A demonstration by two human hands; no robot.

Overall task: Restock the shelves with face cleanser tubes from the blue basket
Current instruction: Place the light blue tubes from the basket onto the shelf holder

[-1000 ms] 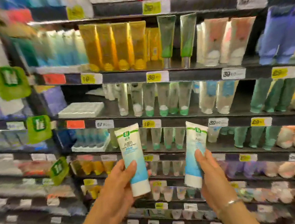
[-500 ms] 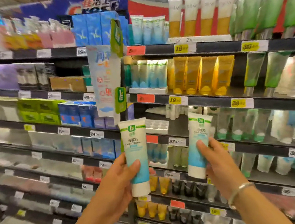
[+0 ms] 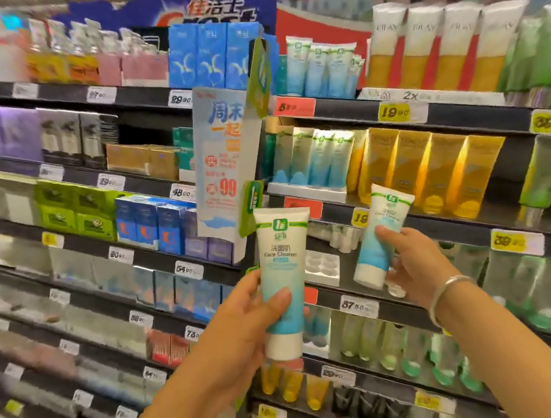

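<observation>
My left hand [image 3: 244,325] grips a white and blue face cleanser tube [image 3: 281,268], held upright with its cap down, in front of the shelves. My right hand [image 3: 412,263] holds a second matching tube [image 3: 381,233], tilted, raised a little higher and nearer the shelf. Matching white-blue tubes [image 3: 313,163] stand in a white tray on the shelf just above both hands, and more of them [image 3: 320,65] stand on the top shelf. The blue basket is out of view.
Orange tubes [image 3: 431,175] fill the shelf right of the matching row. A hanging promo sign [image 3: 221,160] sticks out between the two shelf bays, left of my left tube. An empty white tray [image 3: 322,268] sits on the shelf behind the tubes. Boxed goods fill the left bay.
The view has swung up and to the left, bringing the upper shelves in. Both hands have kept their tubes, and the right tube now sits higher toward the shelf.
</observation>
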